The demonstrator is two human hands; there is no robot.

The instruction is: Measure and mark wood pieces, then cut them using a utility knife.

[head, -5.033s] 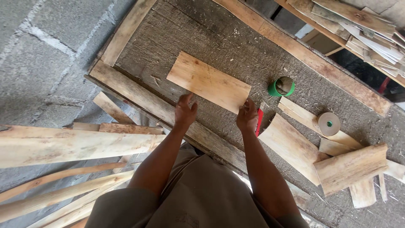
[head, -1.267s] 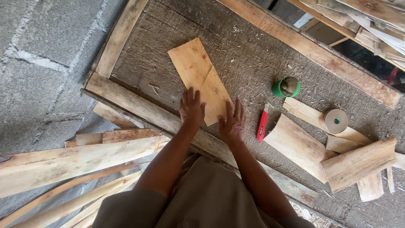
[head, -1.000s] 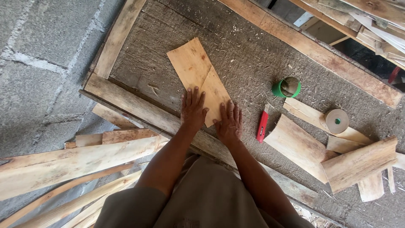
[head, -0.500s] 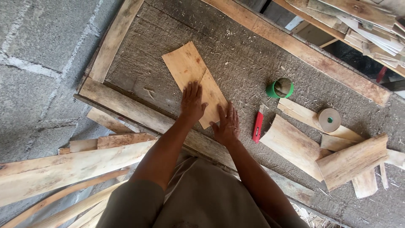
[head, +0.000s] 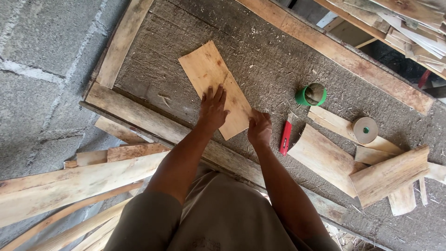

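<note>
Plywood offcut (head: 214,86) lies flat on bench w/ sawdust, angled away from you. Left hand (head: 213,109) is spread flat on it; right hand (head: 260,130), fingers curled, pinches near corner. Prob. light, stiff, splintery: grip long edges.

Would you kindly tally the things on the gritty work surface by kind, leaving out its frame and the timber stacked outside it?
Flat wood panel under both hands: 1
Loose wood offcuts at the right: about 5
Tape rolls: 2, one green, one tan
Red utility knife: 1
Total: about 9
</note>
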